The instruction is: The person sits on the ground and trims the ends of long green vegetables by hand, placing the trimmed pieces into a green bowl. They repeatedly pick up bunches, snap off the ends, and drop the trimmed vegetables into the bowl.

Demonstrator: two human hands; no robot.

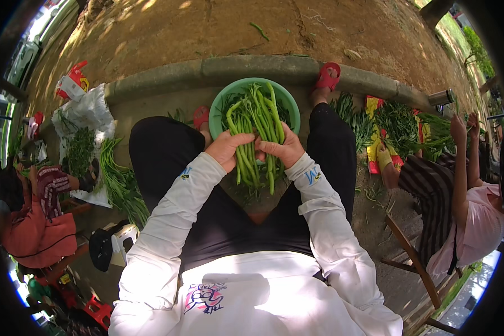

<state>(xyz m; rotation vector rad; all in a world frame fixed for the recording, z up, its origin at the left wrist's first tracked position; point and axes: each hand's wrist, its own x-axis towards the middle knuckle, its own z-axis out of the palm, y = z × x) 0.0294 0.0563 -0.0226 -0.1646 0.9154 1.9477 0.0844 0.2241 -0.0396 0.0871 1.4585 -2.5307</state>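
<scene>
My left hand (pixel 227 148) and my right hand (pixel 282 147) hold a bunch of long green leafy-vegetable stems (pixel 258 119) between them, thumbs on top. The stems are split in two, one part in each hand, and their thick ends point towards me. Beneath the hands stands a light green plastic basin (pixel 296 111) with dark green leaves inside, between my feet. The fingers under the stems are partly hidden.
A stone kerb (pixel 252 69) runs beyond the basin. Long green stems (pixel 117 176) lie at the left by my knee, leafy greens (pixel 397 126) at the right. People sit on both sides, a person in pink (pixel 479 222) at the right. A wooden chair (pixel 416 256) stands there.
</scene>
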